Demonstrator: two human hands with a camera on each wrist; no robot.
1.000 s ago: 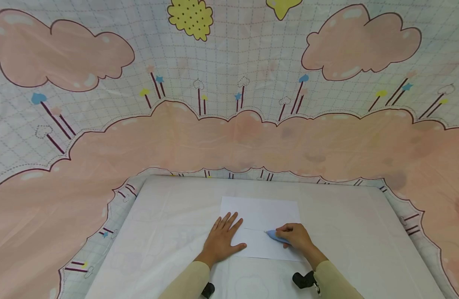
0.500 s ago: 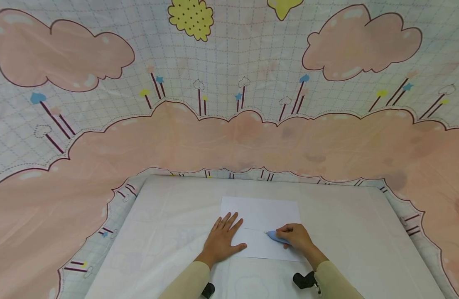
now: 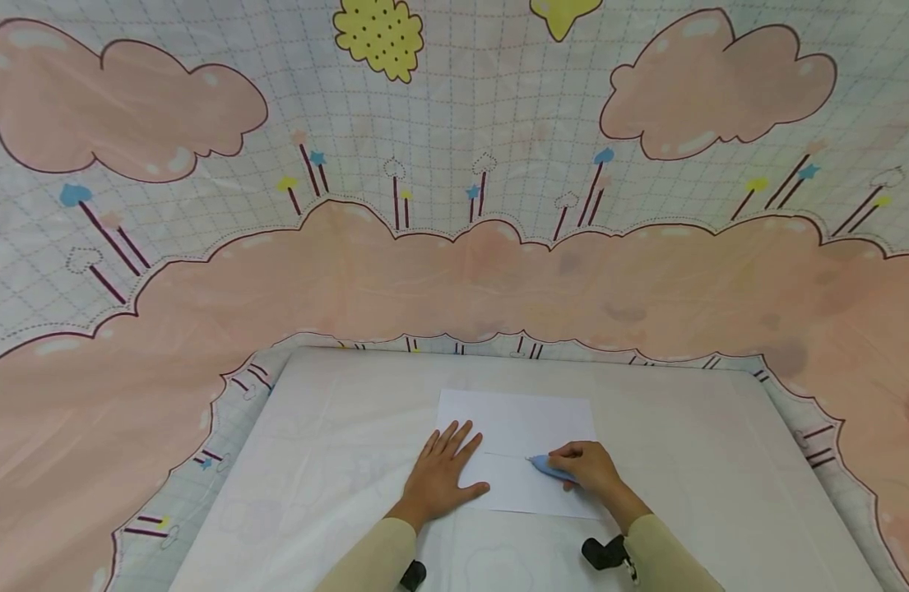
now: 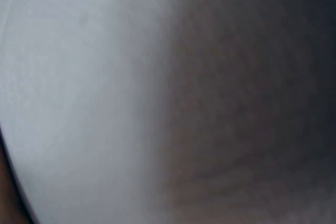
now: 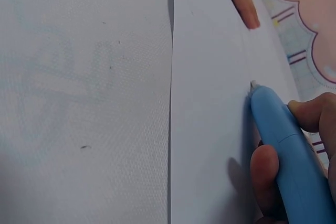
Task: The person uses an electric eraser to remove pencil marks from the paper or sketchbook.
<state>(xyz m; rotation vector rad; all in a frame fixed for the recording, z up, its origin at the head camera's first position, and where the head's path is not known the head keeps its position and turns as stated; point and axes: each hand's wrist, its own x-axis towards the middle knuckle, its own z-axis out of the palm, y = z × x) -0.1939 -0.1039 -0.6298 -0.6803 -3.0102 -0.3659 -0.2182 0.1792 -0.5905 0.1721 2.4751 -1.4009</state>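
Very little has moved since the earlier head frames: the tip of the blue pen-shaped tool [image 3: 552, 469] sits slightly farther right on the sheet of paper [image 3: 521, 419], and the camera's own small drift may account for part of that. In the head view, the right hand [image 3: 586, 469] grips the tool with curled fingers, while the left hand [image 3: 435, 477] lies with fingers spread, across the paper's left edge and the tabletop [image 3: 336, 436], its place hardly changed. A faint line [image 3: 502, 454] runs between that hand and the tip; the work along it has probably advanced only a little, with the paper seemingly held steady. The left wrist view is too blurred to tell any fingers or tool. In the right wrist view, thumb and fingers pinch the tool's body, its tip appears to touch the paper, and the person's other fingertips rest on the sheet ahead of it.
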